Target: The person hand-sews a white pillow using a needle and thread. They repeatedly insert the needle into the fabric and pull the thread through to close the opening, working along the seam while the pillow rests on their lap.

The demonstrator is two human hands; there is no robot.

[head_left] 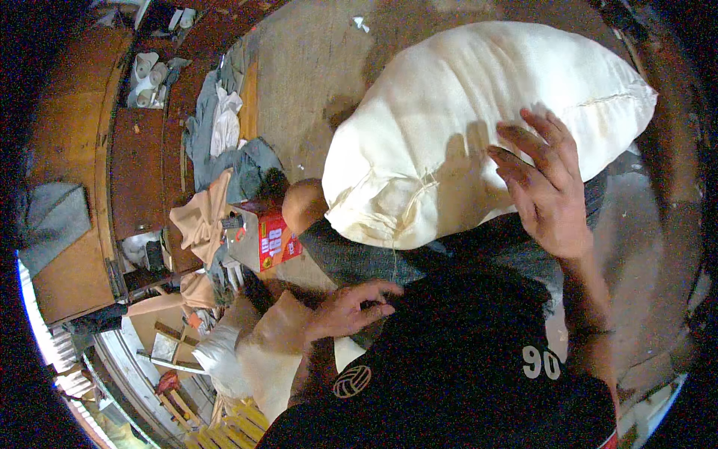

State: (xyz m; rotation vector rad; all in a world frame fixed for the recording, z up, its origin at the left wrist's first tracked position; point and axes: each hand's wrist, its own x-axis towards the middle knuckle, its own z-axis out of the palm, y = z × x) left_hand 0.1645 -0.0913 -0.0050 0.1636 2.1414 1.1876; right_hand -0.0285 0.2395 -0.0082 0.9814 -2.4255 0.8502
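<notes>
A large, stuffed white sack (pixel 479 97) lies across my dark-trousered lap, filling the upper right. Its near left end is gathered, with puckered stitching, and a thin thread (pixel 395 258) hangs from there toward my left hand. My right hand (pixel 546 179) is over the sack's near side with fingers spread and nothing in them; its shadow falls on the cloth. I cannot tell whether the fingertips touch it. Below the gathered end, my left hand (pixel 351 308) is half curled beside my black shirt, thumb and fingers apart. Whether the thread reaches its fingertips is unclear.
A red printed box (pixel 278 239) stands left of my bare knee (pixel 303 206). Grey cloth (pixel 250 168) and beige cloth (pixel 202 217) lie beside a brown wooden cabinet (pixel 138 172). Pale sheeting (pixel 273 337) is beneath my left forearm. A small white scrap (pixel 361 24) is on the floor.
</notes>
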